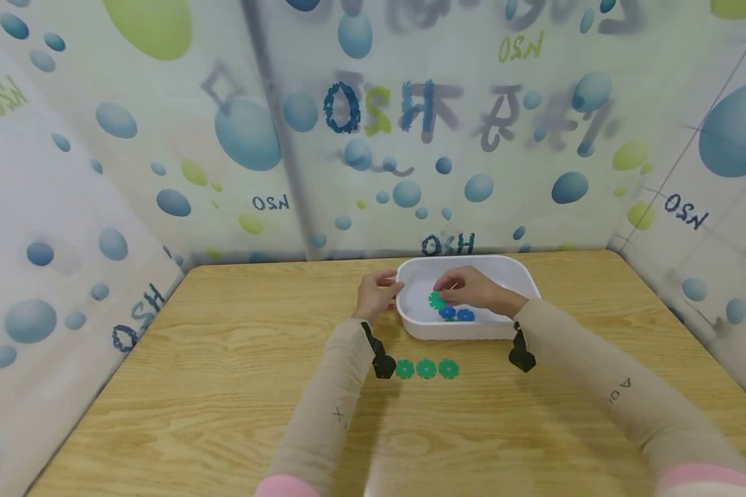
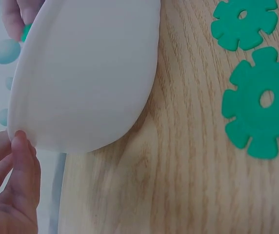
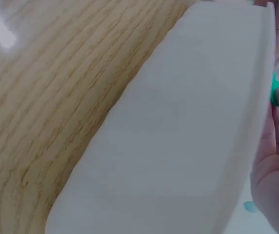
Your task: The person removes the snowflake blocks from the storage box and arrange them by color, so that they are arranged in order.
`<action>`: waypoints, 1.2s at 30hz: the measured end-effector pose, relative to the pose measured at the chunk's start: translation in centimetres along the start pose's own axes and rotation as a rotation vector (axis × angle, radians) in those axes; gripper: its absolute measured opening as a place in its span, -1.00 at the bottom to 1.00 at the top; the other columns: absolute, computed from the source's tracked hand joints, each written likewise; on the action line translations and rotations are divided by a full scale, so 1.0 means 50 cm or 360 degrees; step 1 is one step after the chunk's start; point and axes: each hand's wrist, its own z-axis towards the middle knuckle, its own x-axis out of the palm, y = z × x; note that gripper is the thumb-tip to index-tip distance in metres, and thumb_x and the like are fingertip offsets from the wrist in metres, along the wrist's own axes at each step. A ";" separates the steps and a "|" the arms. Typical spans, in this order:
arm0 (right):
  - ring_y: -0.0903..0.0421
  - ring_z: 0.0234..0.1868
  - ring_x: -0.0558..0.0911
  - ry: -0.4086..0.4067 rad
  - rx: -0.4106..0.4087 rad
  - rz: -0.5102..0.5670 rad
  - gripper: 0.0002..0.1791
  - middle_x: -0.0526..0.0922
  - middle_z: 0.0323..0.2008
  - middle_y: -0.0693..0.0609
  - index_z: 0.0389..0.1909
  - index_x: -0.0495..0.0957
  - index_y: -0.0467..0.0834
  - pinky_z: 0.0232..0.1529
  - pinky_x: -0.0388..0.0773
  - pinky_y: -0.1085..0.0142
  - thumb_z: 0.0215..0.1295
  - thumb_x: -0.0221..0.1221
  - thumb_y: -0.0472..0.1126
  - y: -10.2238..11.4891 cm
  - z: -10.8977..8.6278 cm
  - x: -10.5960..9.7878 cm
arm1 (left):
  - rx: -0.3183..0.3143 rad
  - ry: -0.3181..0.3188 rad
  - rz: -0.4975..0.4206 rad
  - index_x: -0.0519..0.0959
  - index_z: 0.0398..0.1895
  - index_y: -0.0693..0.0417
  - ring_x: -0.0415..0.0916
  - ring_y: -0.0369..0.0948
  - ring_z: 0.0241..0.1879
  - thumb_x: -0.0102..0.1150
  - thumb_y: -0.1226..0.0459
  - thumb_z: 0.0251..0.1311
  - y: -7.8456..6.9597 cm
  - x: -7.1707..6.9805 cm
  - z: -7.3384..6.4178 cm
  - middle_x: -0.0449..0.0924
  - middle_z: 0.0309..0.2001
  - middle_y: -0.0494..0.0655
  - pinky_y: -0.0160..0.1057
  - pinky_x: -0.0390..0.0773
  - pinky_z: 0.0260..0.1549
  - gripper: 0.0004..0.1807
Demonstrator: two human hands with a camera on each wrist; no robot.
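Note:
My right hand (image 1: pixel 472 286) is over the white plastic tub (image 1: pixel 460 331), pinching a green notched plastic disc (image 1: pixel 436 300) between thumb and fingers. In the right wrist view, only a sliver of that disc (image 3: pixel 275 90) shows past the tub's wall. At the tub's left end, my left hand (image 1: pixel 376 295) holds the rim with its fingertips. Blue notched discs (image 1: pixel 465 315) lie inside on the tub's floor, partly hidden by the front wall. Three green discs (image 1: pixel 426 368) lie flat in a row on the table in front of the tub, each with a central hole.
The wooden table (image 1: pixel 224 386) runs back to a wall covering (image 1: pixel 348 172) printed with bubbles and letters. The tub stands near the table's back edge. A black wrist device (image 1: pixel 380 359) sits close to the left end of the disc row; another (image 1: pixel 522 355) hangs at the right wrist.

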 end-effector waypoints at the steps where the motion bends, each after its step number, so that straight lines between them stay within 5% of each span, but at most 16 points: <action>1: 0.08 -0.29 0.55 0.0001 -0.0011 0.0023 -0.76 0.54 -0.24 -0.14 -0.15 0.49 -0.35 -0.21 0.56 0.27 0.20 0.10 -0.30 0.003 -0.009 -0.003 | 0.0002 0.0001 0.0001 0.47 0.04 0.14 0.53 0.01 -0.24 0.16 0.34 0.09 0.000 0.001 0.000 0.48 -0.15 0.12 -0.26 0.60 -0.50 -0.61; 21: 0.11 -0.34 0.56 0.0274 -0.0191 0.0056 -0.78 0.56 -0.28 -0.09 -0.21 0.51 -0.33 -0.27 0.56 0.31 0.17 0.13 -0.27 -0.010 -0.148 0.006 | -0.0001 0.0003 0.0010 0.46 0.05 0.12 0.52 0.01 -0.22 0.15 0.32 0.10 -0.001 0.000 -0.004 0.45 -0.14 0.10 -0.30 0.59 -0.51 -0.61; 29: 0.17 -0.40 0.50 0.0348 -0.0231 0.0069 -0.80 0.54 -0.37 -0.09 -0.21 0.50 -0.34 -0.35 0.55 0.33 0.18 0.11 -0.30 -0.036 -0.179 0.010 | 0.0007 0.0003 0.0014 0.46 0.06 0.12 0.53 0.02 -0.23 0.15 0.31 0.10 -0.001 0.000 -0.006 0.45 -0.13 0.11 -0.27 0.59 -0.49 -0.60; 36: 0.11 -0.40 0.51 0.0374 -0.0136 0.0046 -0.82 0.54 -0.34 -0.10 -0.22 0.50 -0.29 -0.37 0.56 0.30 0.19 0.10 -0.29 -0.074 -0.185 0.020 | 0.0003 0.0009 -0.0001 0.45 0.07 0.13 0.53 0.02 -0.22 0.14 0.31 0.11 -0.001 0.000 -0.006 0.46 -0.14 0.10 -0.13 0.59 -0.36 -0.60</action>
